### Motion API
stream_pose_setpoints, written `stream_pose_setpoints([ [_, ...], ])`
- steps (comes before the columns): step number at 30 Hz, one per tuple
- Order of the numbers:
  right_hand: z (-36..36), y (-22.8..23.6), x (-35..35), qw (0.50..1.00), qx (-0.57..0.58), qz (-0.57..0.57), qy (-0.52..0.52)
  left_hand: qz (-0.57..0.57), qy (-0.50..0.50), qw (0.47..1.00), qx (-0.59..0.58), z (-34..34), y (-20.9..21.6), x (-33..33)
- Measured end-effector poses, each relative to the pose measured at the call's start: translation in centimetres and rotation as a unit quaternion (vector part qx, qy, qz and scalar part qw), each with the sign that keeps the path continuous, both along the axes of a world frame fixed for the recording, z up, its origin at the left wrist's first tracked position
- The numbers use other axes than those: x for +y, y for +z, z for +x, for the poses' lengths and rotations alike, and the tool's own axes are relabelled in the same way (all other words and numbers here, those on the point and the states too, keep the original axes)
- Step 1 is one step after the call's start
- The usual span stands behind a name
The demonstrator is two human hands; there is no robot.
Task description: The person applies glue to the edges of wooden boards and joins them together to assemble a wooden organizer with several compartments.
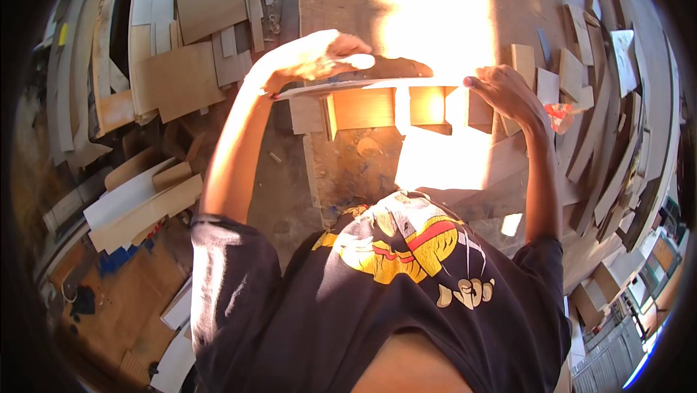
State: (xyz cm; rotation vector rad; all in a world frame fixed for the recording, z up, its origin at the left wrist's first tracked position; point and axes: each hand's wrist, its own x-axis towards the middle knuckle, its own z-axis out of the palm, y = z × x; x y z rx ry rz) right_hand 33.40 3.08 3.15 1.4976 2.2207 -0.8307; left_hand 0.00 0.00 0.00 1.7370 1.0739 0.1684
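In front of me stands a wooden shelf unit (361,111) with box-like compartments and pale dividers. Along its top runs a thin pale panel (341,88), seen almost edge-on. My right hand (503,91) is closed on the panel's right end, its thumb against the edge. My left hand (319,57) hovers over the left half of the panel, fingers loosely bent with nothing visible in them. The left wrist is close to the panel's left end; whether they touch, I cannot tell. Strong sunlight washes out part of the unit.
Stacked boards and offcuts (181,77) fill the left side. More wooden pieces (573,73) lie to the right, with a red packet (559,117) among them. An open wooden box (145,197) sits lower left. A stained brown board (348,164) lies below the unit.
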Motion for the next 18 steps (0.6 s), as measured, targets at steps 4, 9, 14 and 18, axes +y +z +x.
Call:
stream_pose_setpoints([
  [4,0.3,-0.5,0.5,0.999,0.04,0.001,0.019,-0.101,0.048,0.994,0.01,-4.4,1.2,-1.7],
  [9,0.4,-1.1,1.3,0.998,0.037,-0.04,0.036,-0.229,0.115,0.966,-0.038,-6.9,0.3,-4.5],
  [14,0.0,-1.1,2.6,0.995,0.039,-0.08,0.033,-0.244,0.147,0.955,-0.083,-6.9,-0.7,-5.1],
  [18,0.8,-2.3,2.5,0.996,0.056,-0.059,0.039,-0.244,0.154,0.953,-0.087,-6.9,-0.6,-4.9],
])
